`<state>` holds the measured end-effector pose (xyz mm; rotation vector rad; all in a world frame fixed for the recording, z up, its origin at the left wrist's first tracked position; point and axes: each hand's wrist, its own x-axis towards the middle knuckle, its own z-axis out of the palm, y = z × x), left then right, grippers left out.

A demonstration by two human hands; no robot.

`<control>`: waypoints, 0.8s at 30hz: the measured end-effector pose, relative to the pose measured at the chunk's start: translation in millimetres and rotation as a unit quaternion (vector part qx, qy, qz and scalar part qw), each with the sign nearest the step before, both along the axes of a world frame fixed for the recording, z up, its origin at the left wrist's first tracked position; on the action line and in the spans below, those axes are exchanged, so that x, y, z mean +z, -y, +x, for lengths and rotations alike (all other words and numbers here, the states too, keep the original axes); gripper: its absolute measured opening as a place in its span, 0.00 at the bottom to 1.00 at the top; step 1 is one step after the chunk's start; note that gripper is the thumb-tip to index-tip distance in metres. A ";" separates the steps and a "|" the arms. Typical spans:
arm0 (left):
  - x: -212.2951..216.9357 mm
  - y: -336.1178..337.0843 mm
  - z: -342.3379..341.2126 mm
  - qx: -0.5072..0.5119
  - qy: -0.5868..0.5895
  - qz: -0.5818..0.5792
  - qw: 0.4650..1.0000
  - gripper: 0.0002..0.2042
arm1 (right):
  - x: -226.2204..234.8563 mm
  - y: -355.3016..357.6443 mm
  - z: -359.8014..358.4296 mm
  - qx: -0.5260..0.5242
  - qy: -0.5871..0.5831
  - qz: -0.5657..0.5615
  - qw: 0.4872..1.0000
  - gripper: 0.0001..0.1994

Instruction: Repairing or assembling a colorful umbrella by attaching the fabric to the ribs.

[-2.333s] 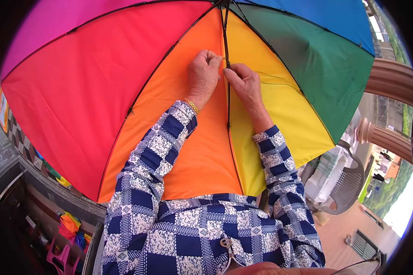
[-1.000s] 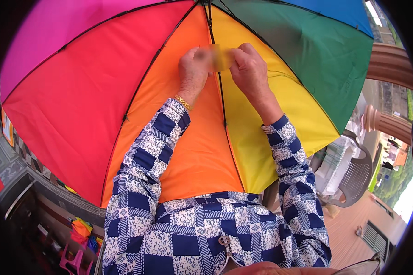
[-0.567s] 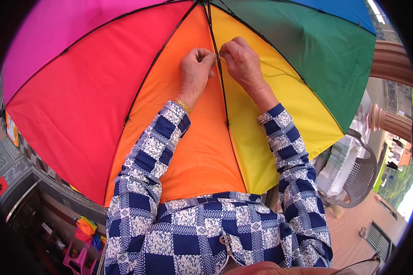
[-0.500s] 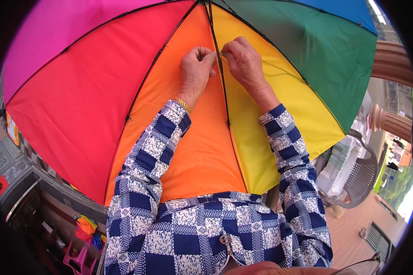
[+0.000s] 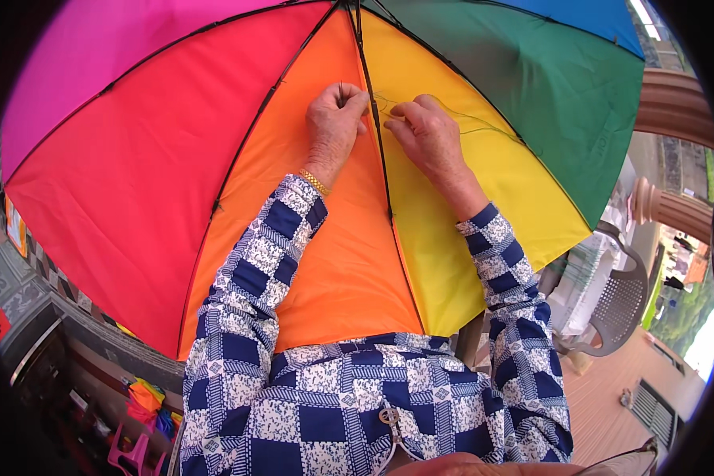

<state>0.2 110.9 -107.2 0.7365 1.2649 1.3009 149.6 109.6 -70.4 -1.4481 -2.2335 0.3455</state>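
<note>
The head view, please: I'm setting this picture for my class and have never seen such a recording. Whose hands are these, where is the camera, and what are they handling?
The camera sits on a person's head and looks down, so both hands are that person's own; its wide lens bends straight edges. The arms in blue-and-white checked sleeves reach onto an open rainbow-panelled fabric umbrella lying across the lap. The left hand, with a gold bracelet at the wrist, presses on the orange panel beside a black rib. The right hand pinches a thin thread that runs over the yellow panel. To the right stands a grey perforated plastic chair on a reddish floor.
</note>
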 end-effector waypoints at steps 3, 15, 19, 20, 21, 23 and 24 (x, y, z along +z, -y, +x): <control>0.8 -0.6 1.4 0.002 0.001 0.000 1.000 0.06 | -2.5 5.6 -3.9 -0.006 0.008 -0.010 1.000 0.04; 6.6 -0.7 1.2 -0.001 -0.011 -0.015 1.000 0.06 | -3.3 12.4 2.6 0.031 0.024 -0.044 0.998 0.03; 8.6 0.4 0.3 0.005 -0.023 -0.019 1.000 0.06 | 13.0 8.9 5.9 0.001 -0.003 -0.044 0.999 0.03; 9.8 0.2 0.5 0.007 -0.032 -0.017 0.999 0.05 | 16.4 8.7 4.6 -0.006 -0.007 -0.038 0.999 0.03; 10.6 0.0 0.8 0.009 -0.040 -0.015 0.999 0.05 | 19.1 8.5 3.4 -0.013 -0.010 -0.033 0.999 0.03; 11.7 -0.6 1.7 0.009 -0.046 -0.017 0.999 0.05 | 20.2 8.4 3.1 -0.020 -0.013 -0.027 0.999 0.04; 12.2 -0.8 2.2 0.009 -0.053 -0.019 0.998 0.05 | 19.3 8.1 3.4 -0.024 -0.007 -0.022 0.999 0.04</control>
